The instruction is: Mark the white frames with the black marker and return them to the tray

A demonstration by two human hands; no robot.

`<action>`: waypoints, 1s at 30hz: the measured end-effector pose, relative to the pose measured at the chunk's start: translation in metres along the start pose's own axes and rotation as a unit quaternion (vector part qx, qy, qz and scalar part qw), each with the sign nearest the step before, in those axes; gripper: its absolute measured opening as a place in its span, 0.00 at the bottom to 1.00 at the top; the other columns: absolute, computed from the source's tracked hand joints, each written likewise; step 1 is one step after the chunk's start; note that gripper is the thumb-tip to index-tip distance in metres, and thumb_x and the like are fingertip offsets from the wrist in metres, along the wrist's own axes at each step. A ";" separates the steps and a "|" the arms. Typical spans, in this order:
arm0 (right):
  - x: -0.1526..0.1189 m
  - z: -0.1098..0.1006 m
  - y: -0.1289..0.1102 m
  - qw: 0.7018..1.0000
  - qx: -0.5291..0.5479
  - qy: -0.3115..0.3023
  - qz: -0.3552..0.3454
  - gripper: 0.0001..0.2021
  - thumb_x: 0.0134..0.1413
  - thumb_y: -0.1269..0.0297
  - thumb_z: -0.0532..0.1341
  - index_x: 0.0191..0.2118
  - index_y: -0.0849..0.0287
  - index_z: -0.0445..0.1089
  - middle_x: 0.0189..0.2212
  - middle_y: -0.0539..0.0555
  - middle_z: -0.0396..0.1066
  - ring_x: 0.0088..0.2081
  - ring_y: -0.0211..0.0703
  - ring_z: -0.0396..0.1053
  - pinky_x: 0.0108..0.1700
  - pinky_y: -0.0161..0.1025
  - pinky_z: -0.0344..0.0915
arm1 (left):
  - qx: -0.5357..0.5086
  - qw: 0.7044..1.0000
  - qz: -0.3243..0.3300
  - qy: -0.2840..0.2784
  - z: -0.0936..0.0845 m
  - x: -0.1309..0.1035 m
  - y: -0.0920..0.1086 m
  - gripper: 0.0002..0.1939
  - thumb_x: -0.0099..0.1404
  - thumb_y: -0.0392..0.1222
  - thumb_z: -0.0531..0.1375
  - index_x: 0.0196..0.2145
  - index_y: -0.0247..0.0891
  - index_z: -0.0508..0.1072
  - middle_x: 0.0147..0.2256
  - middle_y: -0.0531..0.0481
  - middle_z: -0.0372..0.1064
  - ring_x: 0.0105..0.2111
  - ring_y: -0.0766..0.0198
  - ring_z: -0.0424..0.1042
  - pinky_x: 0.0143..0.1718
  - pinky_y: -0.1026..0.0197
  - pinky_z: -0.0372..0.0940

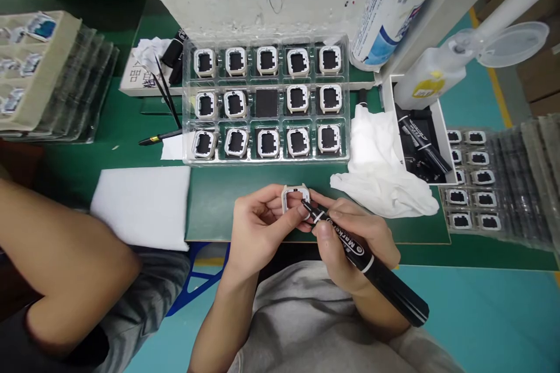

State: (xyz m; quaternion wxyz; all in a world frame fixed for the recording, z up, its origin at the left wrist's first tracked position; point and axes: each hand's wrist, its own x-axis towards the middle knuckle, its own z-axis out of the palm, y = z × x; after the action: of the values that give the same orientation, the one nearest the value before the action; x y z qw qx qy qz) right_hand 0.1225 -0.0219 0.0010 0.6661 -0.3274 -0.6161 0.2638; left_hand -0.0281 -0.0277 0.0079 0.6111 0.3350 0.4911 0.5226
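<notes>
Between the fingers of my left hand is a white watch case frame, held just over the table's front edge. My right hand grips a black marker, its tip pointing left and touching or nearly touching the frame's lower right side. Part of the frame is hidden behind my left thumb and the marker tip. Beyond my hands lies a clear plastic tray with rows of similar frames. One pocket in its middle row shows only a dark pad.
White cloth lies right of the tray, beside a white box holding markers. Bottles stand behind. Stacked trays sit far right, others far left. Tweezers and a white foam sheet are left. A co-worker's arm reaches in.
</notes>
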 end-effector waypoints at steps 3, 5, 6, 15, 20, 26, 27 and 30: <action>0.000 0.000 0.001 1.000 0.002 0.003 -0.010 0.16 0.63 0.80 0.67 0.52 0.57 0.79 0.31 0.49 0.81 0.29 0.43 0.79 0.52 0.59 0.91 | 0.005 1.000 0.003 0.004 0.000 0.001 0.000 0.09 0.62 0.40 0.82 0.39 0.37 0.90 0.33 0.45 0.88 0.29 0.58 0.86 0.34 0.61 0.83; 0.000 -0.001 0.001 1.000 0.001 0.000 -0.014 0.16 0.63 0.80 0.66 0.52 0.57 0.79 0.32 0.50 0.82 0.30 0.44 0.80 0.51 0.58 0.91 | 0.006 1.000 0.001 0.003 0.000 0.001 0.001 0.10 0.61 0.40 0.83 0.38 0.36 0.90 0.33 0.45 0.88 0.28 0.57 0.86 0.33 0.61 0.84; 0.001 -0.002 0.001 1.000 0.001 -0.003 -0.015 0.16 0.63 0.80 0.67 0.53 0.57 0.79 0.32 0.50 0.82 0.30 0.44 0.80 0.51 0.59 0.91 | 0.006 1.000 -0.002 0.003 0.001 0.001 0.001 0.11 0.60 0.40 0.83 0.38 0.36 0.90 0.33 0.45 0.87 0.28 0.57 0.86 0.33 0.61 0.84; 0.001 -0.005 0.001 0.999 -0.012 -0.030 -0.011 0.17 0.64 0.79 0.66 0.54 0.54 0.78 0.30 0.48 0.78 0.29 0.43 0.78 0.51 0.59 0.92 | 0.016 1.000 -0.012 0.013 0.000 0.000 0.004 0.13 0.59 0.43 0.83 0.37 0.35 0.89 0.32 0.43 0.87 0.26 0.57 0.85 0.31 0.59 0.84; 0.002 -0.005 0.001 0.999 -0.006 -0.035 -0.021 0.18 0.63 0.80 0.66 0.55 0.55 0.78 0.30 0.48 0.76 0.30 0.43 0.78 0.52 0.61 0.92 | 0.018 1.000 -0.012 0.013 0.000 0.000 0.004 0.12 0.59 0.42 0.83 0.37 0.35 0.89 0.32 0.44 0.87 0.26 0.57 0.85 0.30 0.59 0.83; 0.001 -0.005 0.000 0.999 -0.010 -0.038 -0.015 0.18 0.64 0.80 0.65 0.55 0.54 0.78 0.30 0.48 0.75 0.30 0.43 0.78 0.52 0.61 0.91 | 0.010 1.000 -0.011 0.012 0.000 0.000 0.003 0.12 0.59 0.41 0.83 0.37 0.35 0.89 0.33 0.44 0.87 0.27 0.56 0.86 0.31 0.60 0.84; 0.001 -0.005 0.001 0.999 -0.013 -0.038 -0.012 0.17 0.65 0.78 0.65 0.55 0.53 0.77 0.30 0.48 0.76 0.29 0.43 0.78 0.51 0.60 0.91 | 0.012 1.000 -0.014 0.011 0.000 0.000 0.003 0.13 0.59 0.42 0.83 0.38 0.35 0.89 0.33 0.43 0.87 0.27 0.56 0.86 0.30 0.60 0.84; 0.000 -0.008 0.003 0.999 -0.010 -0.037 -0.012 0.16 0.68 0.76 0.66 0.56 0.52 0.77 0.31 0.50 0.79 0.29 0.45 0.78 0.50 0.61 0.92 | 0.009 1.000 -0.027 0.004 -0.002 0.001 0.004 0.15 0.60 0.45 0.83 0.40 0.35 0.89 0.32 0.43 0.87 0.26 0.56 0.85 0.29 0.60 0.84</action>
State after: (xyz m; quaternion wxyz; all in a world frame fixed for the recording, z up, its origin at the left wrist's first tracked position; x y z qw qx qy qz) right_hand 0.1306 -0.0214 -0.0015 0.6424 -0.3164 -0.6471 0.2619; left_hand -0.0316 -0.0266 0.0104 0.6201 0.3253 0.5066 0.5031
